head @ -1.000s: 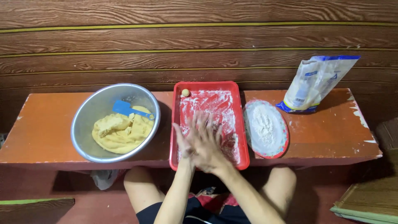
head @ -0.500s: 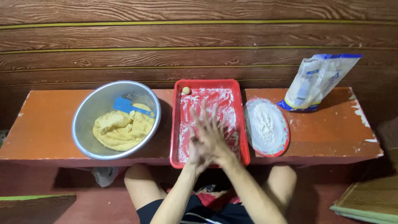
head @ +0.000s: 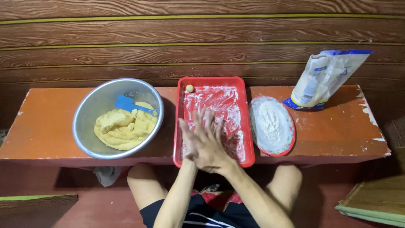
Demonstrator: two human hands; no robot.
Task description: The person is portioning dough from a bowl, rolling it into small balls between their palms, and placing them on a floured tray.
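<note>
My left hand [head: 186,136] and my right hand [head: 209,145] are pressed palm to palm, fingers spread, over the near half of a red floured tray [head: 211,79]. The right hand lies on top, and whatever is between the palms is hidden. One small yellow dough ball [head: 190,88] sits in the tray's far left corner. Left of the tray, a metal bowl [head: 83,110] holds a lump of yellow dough [head: 120,131] and a blue spatula [head: 126,103].
Right of the tray lies an oval red-rimmed plate [head: 292,134] of white flour, with a leaning plastic flour bag [head: 322,78] behind it. All stand on an orange bench [head: 42,126] against a wooden wall. A wooden board [head: 375,202] lies at the bottom right, beside my knees.
My pressed palms have slid against each other over the tray, the fingers shifting slightly. The bowl, tray, plate and bag have stayed put.
</note>
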